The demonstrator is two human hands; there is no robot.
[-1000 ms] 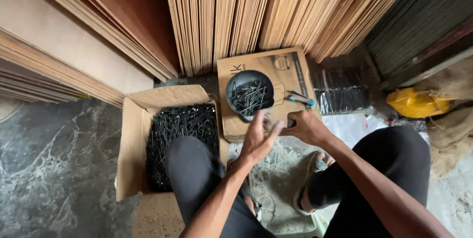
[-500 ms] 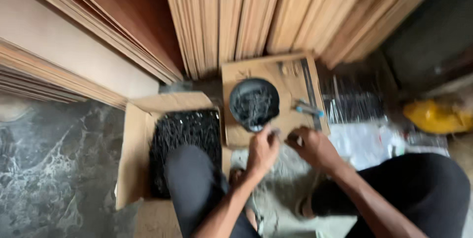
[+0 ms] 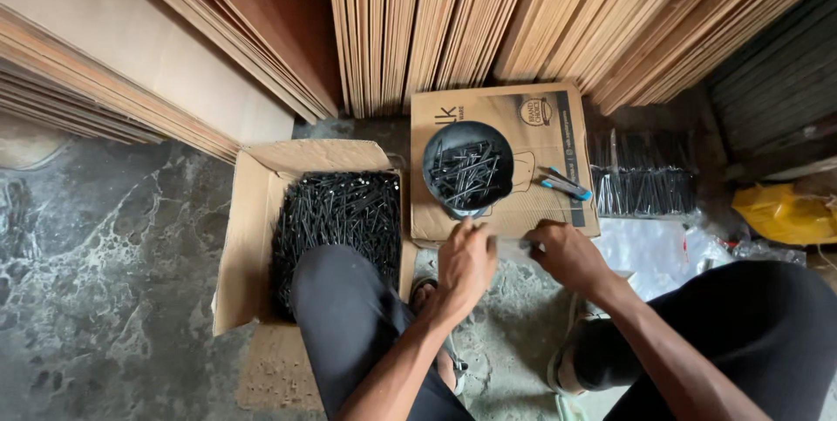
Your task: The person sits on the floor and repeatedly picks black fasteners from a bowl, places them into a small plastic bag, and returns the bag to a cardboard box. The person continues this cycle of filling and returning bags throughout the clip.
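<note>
Hidden from you: open carton (image 3: 253,238) of black nails, near end under your knee; your right hand (image 3: 568,254), fingertips unclear; plywood sheets (image 3: 488,20), tops cut off.

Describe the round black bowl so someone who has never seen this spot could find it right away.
Start at the plywood sheets leaning upright along the back, then drop to the flat brown cardboard sheet on the floor at their foot. The black bowl sits on its left half, just beyond the left hand. It is the only round container, holding loose dark nails, unlike the square open box of nails to its left.
</note>
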